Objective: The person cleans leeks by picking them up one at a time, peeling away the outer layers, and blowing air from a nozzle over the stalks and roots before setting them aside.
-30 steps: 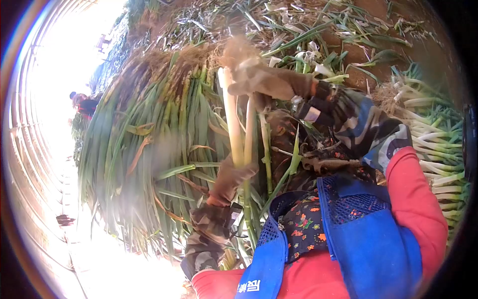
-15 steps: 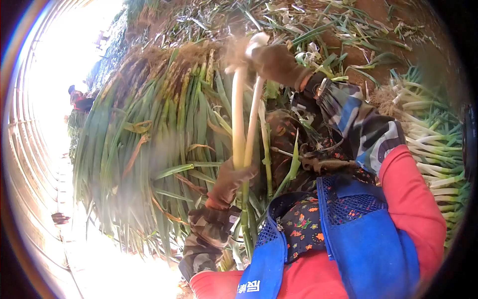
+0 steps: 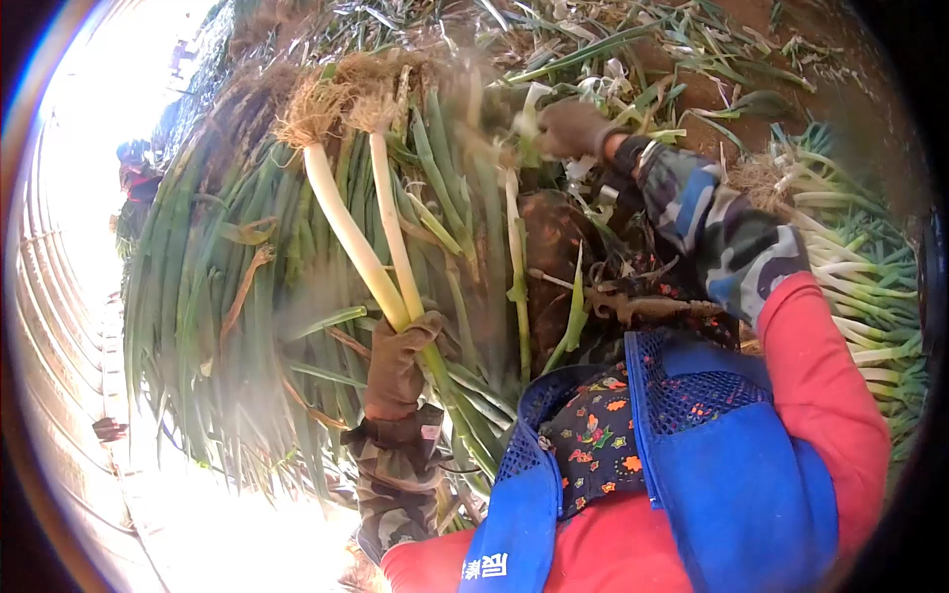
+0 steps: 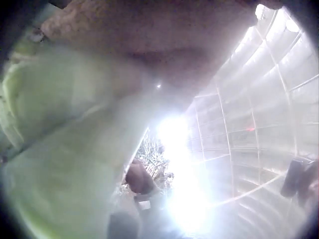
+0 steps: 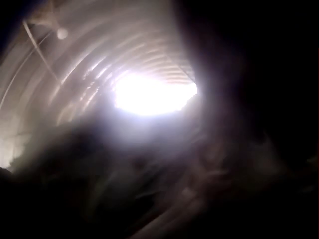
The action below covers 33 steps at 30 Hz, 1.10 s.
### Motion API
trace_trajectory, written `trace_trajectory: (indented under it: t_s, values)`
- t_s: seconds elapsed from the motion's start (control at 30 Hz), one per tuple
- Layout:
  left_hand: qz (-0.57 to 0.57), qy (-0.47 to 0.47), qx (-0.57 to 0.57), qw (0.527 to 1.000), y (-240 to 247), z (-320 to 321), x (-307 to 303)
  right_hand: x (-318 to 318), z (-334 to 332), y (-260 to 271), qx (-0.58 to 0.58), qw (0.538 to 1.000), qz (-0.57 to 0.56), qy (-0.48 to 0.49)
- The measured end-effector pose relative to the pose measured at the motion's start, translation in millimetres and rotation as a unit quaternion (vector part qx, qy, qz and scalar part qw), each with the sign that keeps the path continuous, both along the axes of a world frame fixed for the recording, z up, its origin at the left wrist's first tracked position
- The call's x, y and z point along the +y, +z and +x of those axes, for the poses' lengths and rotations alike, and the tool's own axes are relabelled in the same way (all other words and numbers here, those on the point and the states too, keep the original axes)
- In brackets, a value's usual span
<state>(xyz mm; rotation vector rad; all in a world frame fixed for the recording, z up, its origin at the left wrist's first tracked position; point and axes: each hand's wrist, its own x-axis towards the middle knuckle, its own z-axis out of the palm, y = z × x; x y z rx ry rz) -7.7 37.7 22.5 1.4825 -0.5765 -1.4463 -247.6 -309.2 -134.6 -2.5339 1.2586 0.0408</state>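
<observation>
Two long leeks [image 3: 346,227] with white shafts and brown roots tilt up and left in the head view. The brown-gloved left hand [image 3: 400,361] grips them where white turns green. Their leaves run down beside the left sleeve. To the right of the roots, apart from them, the gloved right hand [image 3: 575,130] has curled fingers at a blurred pale leaf strip [image 3: 529,119], which it seems to pinch. In the left wrist view, pale green stalks [image 4: 60,149] fill the left side below the glove [image 4: 149,35]. The right wrist view is dark and blurred.
A thick pile of unpeeled leeks [image 3: 198,237] lies at the left. White-stemmed leeks [image 3: 860,287] lie in a row at the far right. Leaf scraps [image 3: 613,49] litter the soil at the top. Another person [image 3: 138,178] is at the far left.
The left hand and the two leeks have moved left, with the roots swung farthest. The right hand has parted from the root end, with a pale strip at its fingers.
</observation>
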Motion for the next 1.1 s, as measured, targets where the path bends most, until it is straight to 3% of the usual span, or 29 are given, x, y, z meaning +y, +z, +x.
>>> trace_trajectory:
  t_s: [0.03,0.1,0.17,0.23,0.3,0.37,0.4,0.43,0.47,0.57,0.67,0.7,0.73,0.77,0.87,0.9,0.97,1.07,1.1]
  values:
    - [0.018,0.031,-0.046,0.998,8.7,-10.1,-0.2,20.2,14.4,-0.6,-0.031,0.997,0.065,0.003]
    - [-0.001,0.02,-0.04,0.999,6.1,-1.7,5.6,44.4,31.2,1.3,-0.065,0.995,0.068,0.041]
    - [-0.014,0.026,-0.034,0.999,7.6,0.0,12.7,40.6,55.5,-47.0,-0.117,0.984,0.127,0.034]
    - [-0.02,0.051,-0.032,0.998,14.5,-2.5,20.7,57.8,60.5,-15.1,-0.124,0.967,0.221,-0.003]
    - [-0.019,0.023,-0.03,0.999,9.9,9.9,29.4,41.6,77.2,-71.1,-0.248,0.963,0.045,0.094]
    - [-0.01,0.024,-0.026,0.999,5.0,12.9,34.0,36.7,88.9,-57.4,-0.414,0.9,0.091,0.1]
    - [0.001,0.038,-0.024,0.999,5.5,11.2,33.6,34.6,94.6,-49.1,-0.488,0.859,0.11,0.112]
    - [0.011,0.051,-0.022,0.998,5.8,9.9,32.8,21.4,120.3,-36.0,-0.523,0.798,0.292,0.064]
    - [0.005,0.052,-0.025,0.998,10.4,9.5,32.3,14.1,132.7,-23.7,-0.538,0.704,0.464,0.013]
    - [-0.049,0.023,-0.04,0.998,-1.4,21.6,25.3,50.8,86.1,105.1,-0.551,0.694,0.464,-0.005]
    - [-0.059,-0.023,-0.019,0.998,4.0,3.5,0.8,82.9,69.3,161.0,-0.594,0.64,0.487,-0.018]
    - [-0.048,-0.035,0.023,0.998,-21.0,16.5,-1.7,82.0,75.1,146.4,-0.619,0.671,0.406,0.046]
    - [-0.1,-0.064,-0.007,0.993,-43.3,24.5,-4.1,79.9,81.3,129.2,-0.641,0.691,0.317,0.102]
    - [-0.151,-0.095,-0.037,0.983,-67.7,28.6,-5.7,67.9,92.2,109.9,-0.642,0.677,0.343,0.109]
    - [-0.117,-0.088,0.036,0.989,-25.4,-28.2,-31.8,67.5,102.6,95.1,-0.684,0.625,0.375,0.043]
    - [-0.11,-0.096,0.027,0.989,-21.3,-32.7,-33.9,81.9,86.3,122.2,-0.685,0.574,0.45,-0.007]
    - [-0.101,-0.086,0.043,0.99,-24.4,-31.1,-36.2,88.2,78.1,143.5,-0.654,0.591,0.463,-0.097]
    - [-0.12,-0.087,0.012,0.989,-11.4,-27.1,-31.9,83.0,58.1,144.8,-0.633,0.684,0.362,-0.009]
    - [-0.102,-0.072,0.012,0.992,-8.5,-23.9,-26.9,77.7,56.5,139.8,-0.655,0.656,0.373,-0.021]
